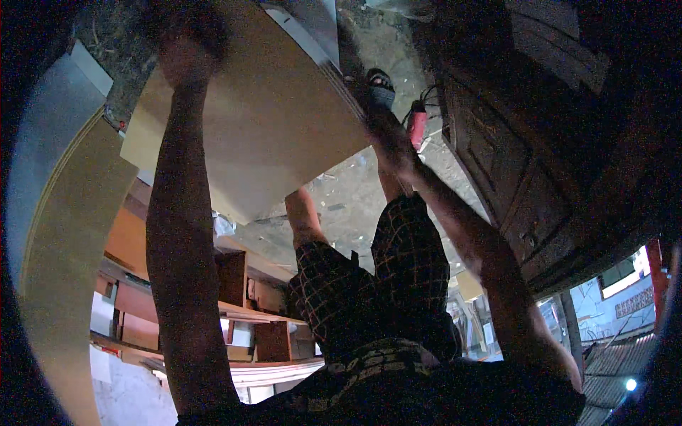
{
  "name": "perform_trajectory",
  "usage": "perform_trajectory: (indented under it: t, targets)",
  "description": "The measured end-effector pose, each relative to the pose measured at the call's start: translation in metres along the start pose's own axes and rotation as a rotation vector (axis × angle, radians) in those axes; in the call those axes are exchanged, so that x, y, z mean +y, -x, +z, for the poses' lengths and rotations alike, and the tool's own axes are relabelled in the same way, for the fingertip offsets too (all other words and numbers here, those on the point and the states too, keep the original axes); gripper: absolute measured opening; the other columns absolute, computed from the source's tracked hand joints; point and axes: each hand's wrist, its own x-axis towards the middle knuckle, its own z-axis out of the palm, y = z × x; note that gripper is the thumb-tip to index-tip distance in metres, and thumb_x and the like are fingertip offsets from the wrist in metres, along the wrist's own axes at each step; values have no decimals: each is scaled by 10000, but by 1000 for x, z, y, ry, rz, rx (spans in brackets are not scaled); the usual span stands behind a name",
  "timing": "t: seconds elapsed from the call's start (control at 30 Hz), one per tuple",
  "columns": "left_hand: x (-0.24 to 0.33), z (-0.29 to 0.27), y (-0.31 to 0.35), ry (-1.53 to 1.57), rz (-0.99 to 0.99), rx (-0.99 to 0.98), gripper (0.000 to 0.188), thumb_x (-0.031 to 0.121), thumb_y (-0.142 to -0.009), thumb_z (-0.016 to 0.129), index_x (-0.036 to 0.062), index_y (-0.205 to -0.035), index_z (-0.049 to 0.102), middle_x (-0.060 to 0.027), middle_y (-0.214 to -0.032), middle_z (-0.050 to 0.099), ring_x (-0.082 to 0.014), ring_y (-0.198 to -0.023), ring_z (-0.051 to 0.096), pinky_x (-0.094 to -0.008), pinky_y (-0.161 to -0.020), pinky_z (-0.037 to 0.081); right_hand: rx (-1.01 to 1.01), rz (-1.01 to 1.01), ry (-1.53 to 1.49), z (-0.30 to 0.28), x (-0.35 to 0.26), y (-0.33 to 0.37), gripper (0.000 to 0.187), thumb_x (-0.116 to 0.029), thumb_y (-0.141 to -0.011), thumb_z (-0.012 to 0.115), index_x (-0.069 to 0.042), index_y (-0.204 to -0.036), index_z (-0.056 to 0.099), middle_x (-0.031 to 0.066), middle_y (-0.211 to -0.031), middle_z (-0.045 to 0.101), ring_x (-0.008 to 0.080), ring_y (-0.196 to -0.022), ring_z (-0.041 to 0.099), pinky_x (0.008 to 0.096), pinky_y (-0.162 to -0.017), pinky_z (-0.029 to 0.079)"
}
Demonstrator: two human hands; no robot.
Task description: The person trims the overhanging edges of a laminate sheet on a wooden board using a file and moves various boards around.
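Note:
A large flat light-brown wooden panel hangs tilted before me, its near corner pointing at my legs. My left hand is at the panel's far left part, in deep shadow; its fingers are too dark to make out. My right hand is closed at the panel's right edge, with the fingertips dark and partly hidden. Along that edge several pale board edges show as a layered stack.
A red power tool with a dark cord stands on the littered floor, close to my sandalled foot. Dark panelled wooden furniture is at right. Curved boards stand at left; open wooden shelving is lower left.

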Motion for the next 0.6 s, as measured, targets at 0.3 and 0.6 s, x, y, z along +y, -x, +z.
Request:
perform_trajectory:
  t: [0.3,0.6]
  targets:
    - [-1,3,-1,17,17,37,472,322,-964,529,9,-1316,505,-205,-1174,625,-341,-1068,614,-483,-948,455,39,304,1130,-27,-12,15,542,-306,-1018,466,8,-1450,374,173,-1340,519,261,-1266,466,355,-1084,325]
    - [10,5,15,237,-65,183,485,322,-991,506,-29,-1324,483,-224,-1200,616,-347,-1081,612,-477,-951,456,692,772,681,-52,10,193,442,-292,-1009,514,-7,-1346,496,161,-1101,651,245,-1028,615,365,-918,485]
